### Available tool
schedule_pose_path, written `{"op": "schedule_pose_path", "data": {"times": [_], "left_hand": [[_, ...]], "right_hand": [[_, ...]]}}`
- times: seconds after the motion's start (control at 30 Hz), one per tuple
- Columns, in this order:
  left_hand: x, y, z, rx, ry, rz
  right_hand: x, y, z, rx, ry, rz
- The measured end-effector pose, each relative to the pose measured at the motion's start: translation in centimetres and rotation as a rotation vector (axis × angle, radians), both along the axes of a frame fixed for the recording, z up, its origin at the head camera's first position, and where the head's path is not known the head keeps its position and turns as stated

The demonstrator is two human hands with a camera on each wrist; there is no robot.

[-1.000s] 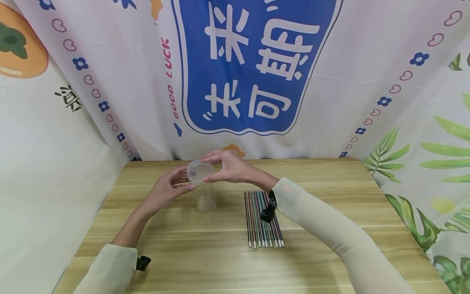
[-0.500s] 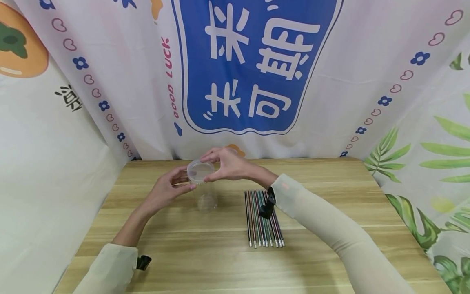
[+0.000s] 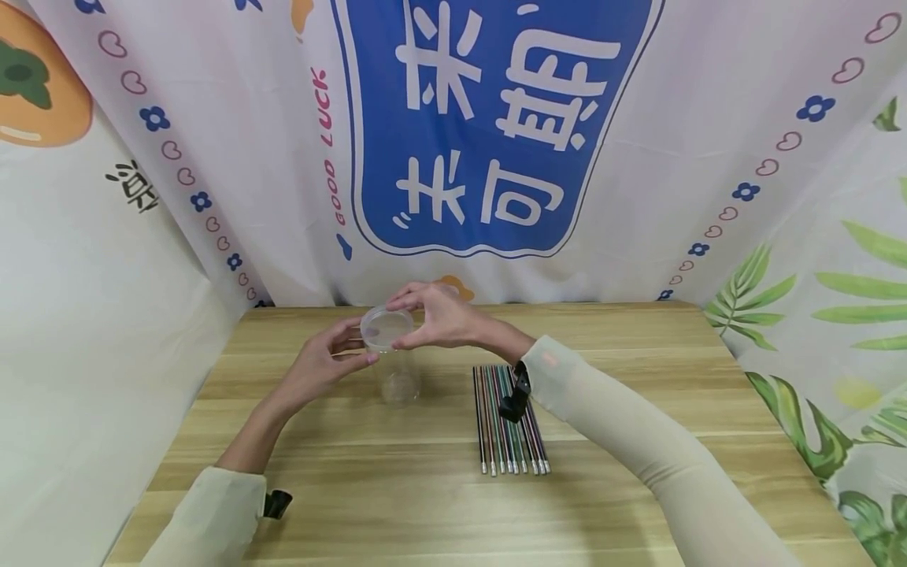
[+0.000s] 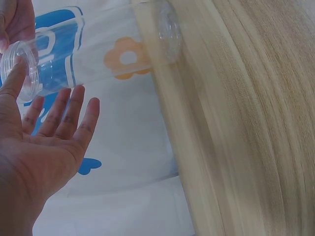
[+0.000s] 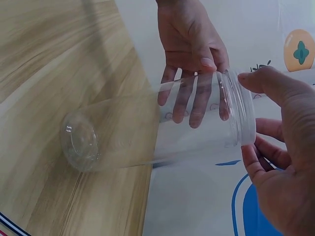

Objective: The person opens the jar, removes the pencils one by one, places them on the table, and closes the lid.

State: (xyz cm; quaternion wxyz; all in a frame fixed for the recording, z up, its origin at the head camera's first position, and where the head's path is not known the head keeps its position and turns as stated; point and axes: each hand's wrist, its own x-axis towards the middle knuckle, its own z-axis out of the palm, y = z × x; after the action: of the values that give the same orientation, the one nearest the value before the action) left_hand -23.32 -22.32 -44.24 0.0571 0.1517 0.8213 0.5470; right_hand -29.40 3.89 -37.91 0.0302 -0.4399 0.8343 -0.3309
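Observation:
A tall clear plastic jar [image 3: 398,376] stands upright on the wooden table, left of the middle. Its round translucent lid [image 3: 386,329] is on top. My left hand [image 3: 329,362] holds the jar just below the lid, thumb on the near side and fingers spread along the far wall. In the left wrist view its fingers [image 4: 66,115] are long and nearly straight against the jar. My right hand [image 3: 441,319] grips the lid's edge from the right between thumb and fingers. The right wrist view shows the see-through jar [image 5: 128,130] with nothing inside.
Several dark and coloured pencils [image 3: 499,425] lie side by side in a row, right of the jar, partly below the right wrist's black camera [image 3: 515,402]. A printed cloth [image 3: 602,260] hangs behind the table's back edge, with more cloth at both sides.
The right hand has shifted up very slightly at the lid. The left hand, jar and pencils keep their places; the whole head view has tilted a little.

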Motion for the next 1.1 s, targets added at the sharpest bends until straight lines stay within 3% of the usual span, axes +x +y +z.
{"op": "schedule_pose_path", "data": {"times": [0.3,0.57,0.7,0.9,1.1], "left_hand": [[0.0,0.0,0.1,0.013,0.006,-0.007],[0.0,-0.1,0.0,0.022,0.011,-0.001],[0.1,-0.1,-0.1,0.022,0.005,0.0],[0.0,-0.1,-0.1,0.013,-0.002,-0.001],[-0.1,0.0,-0.1,-0.001,0.0,0.001]], "right_hand": [[-0.1,-0.1,-0.1,-0.009,-0.014,-0.003],[-0.4,0.4,-1.1,-0.174,-0.208,0.049],[-0.4,0.8,-1.5,-0.209,-0.249,0.083],[-0.6,1.1,-1.7,-0.207,-0.252,0.105],[-0.2,1.0,-1.5,-0.198,-0.189,0.064]]}}
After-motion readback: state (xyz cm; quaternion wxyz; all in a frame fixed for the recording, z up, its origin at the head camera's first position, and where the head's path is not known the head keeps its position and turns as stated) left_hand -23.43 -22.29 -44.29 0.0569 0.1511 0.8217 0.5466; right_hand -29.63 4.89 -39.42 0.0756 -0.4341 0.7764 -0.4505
